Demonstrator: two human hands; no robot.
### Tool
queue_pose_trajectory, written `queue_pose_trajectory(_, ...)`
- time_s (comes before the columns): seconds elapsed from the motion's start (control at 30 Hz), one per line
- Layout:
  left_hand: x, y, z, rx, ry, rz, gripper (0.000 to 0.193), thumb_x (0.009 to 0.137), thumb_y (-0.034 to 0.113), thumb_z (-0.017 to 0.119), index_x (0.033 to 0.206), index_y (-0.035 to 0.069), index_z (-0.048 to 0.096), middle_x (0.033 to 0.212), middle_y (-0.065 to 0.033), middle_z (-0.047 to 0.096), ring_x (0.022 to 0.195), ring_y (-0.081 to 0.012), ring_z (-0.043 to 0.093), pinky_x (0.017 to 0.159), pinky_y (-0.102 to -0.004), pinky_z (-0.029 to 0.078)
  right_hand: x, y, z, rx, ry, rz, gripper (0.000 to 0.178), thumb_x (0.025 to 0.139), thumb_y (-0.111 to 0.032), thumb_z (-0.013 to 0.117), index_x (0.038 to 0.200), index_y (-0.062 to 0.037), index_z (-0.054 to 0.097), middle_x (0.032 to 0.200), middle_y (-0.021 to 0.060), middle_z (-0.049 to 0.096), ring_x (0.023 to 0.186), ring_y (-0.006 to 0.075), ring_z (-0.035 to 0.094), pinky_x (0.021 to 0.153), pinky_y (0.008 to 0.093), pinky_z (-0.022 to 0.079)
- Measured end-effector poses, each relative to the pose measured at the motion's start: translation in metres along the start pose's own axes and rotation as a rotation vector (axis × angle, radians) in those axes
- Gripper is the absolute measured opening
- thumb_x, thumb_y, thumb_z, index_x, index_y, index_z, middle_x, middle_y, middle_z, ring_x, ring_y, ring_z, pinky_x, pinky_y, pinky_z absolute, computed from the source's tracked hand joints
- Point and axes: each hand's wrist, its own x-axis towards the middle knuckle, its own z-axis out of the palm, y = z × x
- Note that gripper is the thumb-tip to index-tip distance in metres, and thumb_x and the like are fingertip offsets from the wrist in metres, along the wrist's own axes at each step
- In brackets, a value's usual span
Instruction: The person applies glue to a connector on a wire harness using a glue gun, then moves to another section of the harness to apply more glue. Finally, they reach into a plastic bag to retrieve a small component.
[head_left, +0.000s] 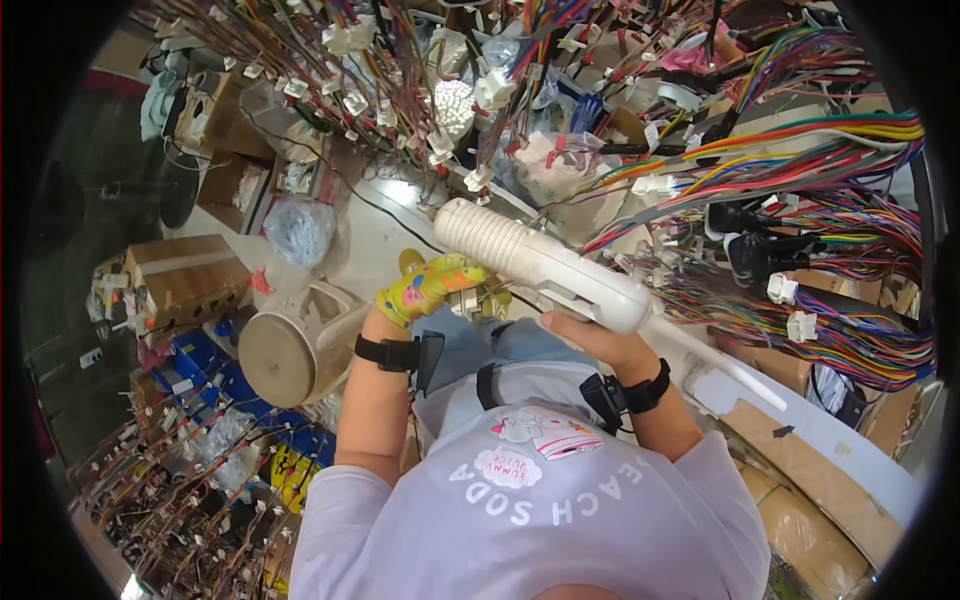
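My left hand, in a yellow patterned glove, is closed in front of my lap. At its fingertips is a small pale connector with thin wires beside it. My bare right hand is to the right, its thumb pointing left. Most of its fingers are hidden by a white cylindrical device with a ribbed end, which hangs slantwise above both hands. Whether the right hand touches the device or holds a wire, I cannot tell.
Bundles of coloured wires with white connectors hang ahead and to the right. On the left are a round beige-topped stool, a cardboard box and a clear plastic bag. More wire harnesses hang at the lower left.
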Motion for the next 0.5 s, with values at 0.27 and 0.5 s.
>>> queue_pose_trajectory(0.27,-0.008,0.003,-0.004,-0.133,-0.159,0.205,0.062,0.082,0.039,0.068,0.125,-0.001,0.050,0.108,-0.0123,0.062,0.091,-0.0163,0.060,0.076,-0.0303,0.049,0.001,0.007,-0.016,0.018,0.006,-0.019,0.063,0.072,-0.007,0.079,0.127,-0.0012,0.049,0.112,0.0047,0.059,0.105,0.0142,0.053,0.092,0.0282,0.041)
queue_pose_trajectory(0.5,0.009,0.011,0.011,0.067,0.291,0.142,0.034,0.088,0.029,0.064,0.105,0.001,0.060,0.086,-0.0061,0.065,0.069,-0.0122,0.058,0.064,-0.0269,0.048,0.002,0.000,-0.023,-0.171,0.059,0.023,0.047,0.074,-0.009,0.075,0.117,-0.0021,0.058,0.104,0.0071,0.063,0.095,0.0167,0.058,0.085,0.0295,0.046)
